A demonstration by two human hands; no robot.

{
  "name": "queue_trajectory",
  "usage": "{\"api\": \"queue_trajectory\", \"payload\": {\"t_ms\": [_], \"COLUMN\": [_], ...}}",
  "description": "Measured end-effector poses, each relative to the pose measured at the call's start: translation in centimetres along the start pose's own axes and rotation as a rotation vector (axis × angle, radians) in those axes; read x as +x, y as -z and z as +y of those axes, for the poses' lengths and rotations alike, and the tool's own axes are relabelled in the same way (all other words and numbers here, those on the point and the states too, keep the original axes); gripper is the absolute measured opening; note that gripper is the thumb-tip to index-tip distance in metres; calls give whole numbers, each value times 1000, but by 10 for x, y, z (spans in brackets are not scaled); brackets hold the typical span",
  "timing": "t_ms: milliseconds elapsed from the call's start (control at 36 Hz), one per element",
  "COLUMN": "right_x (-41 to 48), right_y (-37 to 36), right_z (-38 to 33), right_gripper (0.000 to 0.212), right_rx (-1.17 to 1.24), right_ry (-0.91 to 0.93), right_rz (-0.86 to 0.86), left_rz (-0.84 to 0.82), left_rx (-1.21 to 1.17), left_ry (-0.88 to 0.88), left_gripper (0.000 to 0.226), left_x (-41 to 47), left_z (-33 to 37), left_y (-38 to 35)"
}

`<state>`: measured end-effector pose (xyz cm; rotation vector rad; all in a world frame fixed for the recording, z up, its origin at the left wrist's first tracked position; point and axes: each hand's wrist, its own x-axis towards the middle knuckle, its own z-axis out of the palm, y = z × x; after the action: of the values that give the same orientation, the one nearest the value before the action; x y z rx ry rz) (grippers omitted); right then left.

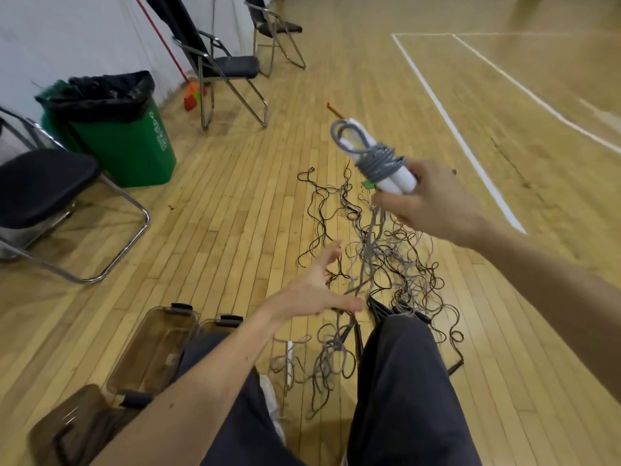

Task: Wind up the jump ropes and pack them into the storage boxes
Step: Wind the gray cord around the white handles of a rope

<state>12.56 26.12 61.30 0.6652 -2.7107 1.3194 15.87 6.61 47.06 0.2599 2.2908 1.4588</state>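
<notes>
My right hand (426, 200) grips a grey jump rope (376, 159) by its two white handles, held up over the floor. Grey cord is wound round the handles, with a loop sticking out at the top. A loose grey strand hangs from the bundle down toward my left hand (316, 287). That hand is spread with straight fingers, and the strand runs past its fingertips; whether it touches is unclear. A tangle of grey and dark ropes (386, 270) lies on the wooden floor in front of my knees. Brown see-through storage boxes (151, 351) stand at the lower left.
A green bin (134, 142) with a black liner stands at the left by the white wall. Folding chairs (228, 65) stand at the back and one chair (43, 190) at the far left. A loose white handle (289, 356) lies between my legs. White court lines (450, 126) cross the floor on the right.
</notes>
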Motion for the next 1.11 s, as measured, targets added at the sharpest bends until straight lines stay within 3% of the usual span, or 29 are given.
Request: {"api": "queue_trajectory", "payload": {"t_ms": [83,167,278,361,556,722,917,1111], "right_x": [-7,-9,-10,-13,-13,-10,-8,-8], "right_y": [-11,-16,-17,-13,0,-8,-14,-20], "right_z": [-2,-2,0,4,18,33,49,65], "right_gripper": [21,14,21,21,21,10,14,13], "right_rx": [34,86,41,134,240,105,78,1], "right_ry": [8,-7,-14,-93,-265,-321,-372,-426], "right_rz": [-70,-114,-90,-121,-222,-223,-244,-229], "left_rz": [52,58,76,127,190,245,320,272], "left_rx": [-76,-171,-318,-349,-166,-13,252,298], "left_ry": [-174,-337,-346,-274,-157,-121,-133,-70], "left_gripper": [123,87,35,18,26,40,41,40], "left_x": [3,2,-5,-8,-13,-16,-25,-34], "left_z": [38,65,78,74,65,57,61,55], "left_y": [1,-4,-19,-21,-20,-21,-11,-11]}}
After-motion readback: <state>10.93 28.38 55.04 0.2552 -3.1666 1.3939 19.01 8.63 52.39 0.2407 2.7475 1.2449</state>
